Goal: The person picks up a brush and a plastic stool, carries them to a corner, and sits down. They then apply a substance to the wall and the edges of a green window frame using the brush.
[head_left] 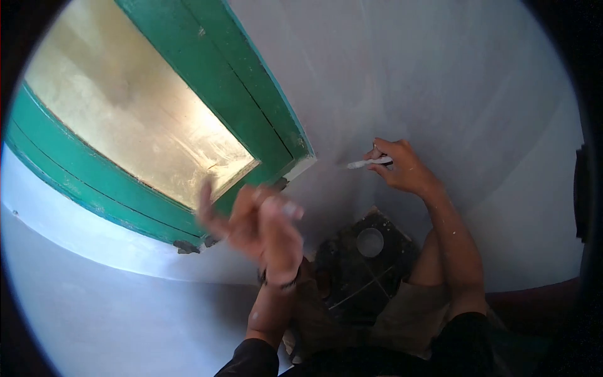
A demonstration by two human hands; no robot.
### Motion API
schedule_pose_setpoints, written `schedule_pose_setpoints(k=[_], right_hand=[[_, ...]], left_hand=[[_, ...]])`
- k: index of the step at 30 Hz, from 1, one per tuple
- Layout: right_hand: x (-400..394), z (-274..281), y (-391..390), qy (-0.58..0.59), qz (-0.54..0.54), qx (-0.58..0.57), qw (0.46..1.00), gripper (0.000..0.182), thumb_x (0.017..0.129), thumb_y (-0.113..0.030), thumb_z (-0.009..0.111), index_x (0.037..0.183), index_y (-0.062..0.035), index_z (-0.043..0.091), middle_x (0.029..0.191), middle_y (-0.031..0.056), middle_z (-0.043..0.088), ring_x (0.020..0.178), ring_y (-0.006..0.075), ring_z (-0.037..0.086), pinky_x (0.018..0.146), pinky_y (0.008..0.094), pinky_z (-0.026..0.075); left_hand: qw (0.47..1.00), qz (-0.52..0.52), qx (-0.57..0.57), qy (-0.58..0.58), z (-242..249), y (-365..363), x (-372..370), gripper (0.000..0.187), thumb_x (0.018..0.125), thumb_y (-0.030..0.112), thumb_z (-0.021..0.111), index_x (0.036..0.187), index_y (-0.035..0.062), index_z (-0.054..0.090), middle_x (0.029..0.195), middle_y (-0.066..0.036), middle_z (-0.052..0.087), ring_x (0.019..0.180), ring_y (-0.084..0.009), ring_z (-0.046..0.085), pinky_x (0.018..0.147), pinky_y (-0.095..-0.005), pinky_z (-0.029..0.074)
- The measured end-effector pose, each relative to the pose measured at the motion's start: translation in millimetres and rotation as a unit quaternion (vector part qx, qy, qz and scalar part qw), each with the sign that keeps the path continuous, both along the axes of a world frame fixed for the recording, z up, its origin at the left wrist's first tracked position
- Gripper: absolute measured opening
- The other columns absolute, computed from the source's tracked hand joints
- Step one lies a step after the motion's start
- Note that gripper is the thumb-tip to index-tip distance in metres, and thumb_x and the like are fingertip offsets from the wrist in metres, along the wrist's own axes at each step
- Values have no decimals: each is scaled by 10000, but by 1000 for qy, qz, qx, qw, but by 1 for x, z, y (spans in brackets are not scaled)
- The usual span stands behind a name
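My right hand (405, 166) is closed around a short, flat tool smeared with white (361, 164), dark at the end near my palm. Its white tip points left, close to the pale grey wall (440, 75). Nearer to me and further left, my left hand (257, 226) is raised, blurred by motion, with its fingers apart. White stuff marks one of its fingertips, and a dark band circles the wrist. Behind that hand stands the lower corner of a green frame (270, 157) around a pale yellowish panel (144, 94).
Below my hands, a round whitish container (370, 242) stands on the dark tiled floor (352, 270), between my legs. Dark, rough gaps (186, 247) show under the frame's lower edge. A bluish-white wall (125, 301) fills the lower left.
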State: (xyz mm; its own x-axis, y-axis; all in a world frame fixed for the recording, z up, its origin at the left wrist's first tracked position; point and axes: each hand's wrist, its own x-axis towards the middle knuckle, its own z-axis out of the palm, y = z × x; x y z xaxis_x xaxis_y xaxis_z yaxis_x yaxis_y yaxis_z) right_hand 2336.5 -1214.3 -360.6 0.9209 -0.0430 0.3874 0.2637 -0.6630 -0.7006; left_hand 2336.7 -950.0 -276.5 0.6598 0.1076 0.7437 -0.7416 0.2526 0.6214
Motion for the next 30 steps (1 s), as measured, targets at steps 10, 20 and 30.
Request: schedule_pose_setpoints(k=[10, 20, 30], right_hand=[[-11, 10, -13, -69, 26, 48, 996, 171, 804, 75, 722, 854, 10, 572, 934, 149, 756, 946, 299, 761, 782, 380, 592], [-17, -24, -4, 0, 67, 21, 998, 242, 769, -28, 746, 973, -29, 616, 900, 142, 711, 787, 302, 696, 744, 403, 552], [-34, -116, 10, 172, -27, 235, 956, 128, 903, -81, 772, 939, -1, 679, 847, 23, 716, 782, 97, 657, 722, 311, 542]], left_hand=[[913, 9, -116, -390, 45, 51, -80, 407, 996, 278, 503, 1333, 87, 377, 844, -48, 447, 684, -176, 428, 641, -317, 370], [925, 7, 225, -307, -23, -63, 75, 443, 810, -17, 691, 1252, -40, 689, 662, -35, 637, 496, -134, 578, 481, -273, 451], [945, -86, 300, -96, -119, -71, 117, 279, 900, 57, 684, 1176, 16, 693, 586, -15, 580, 507, -92, 537, 499, -253, 412]])
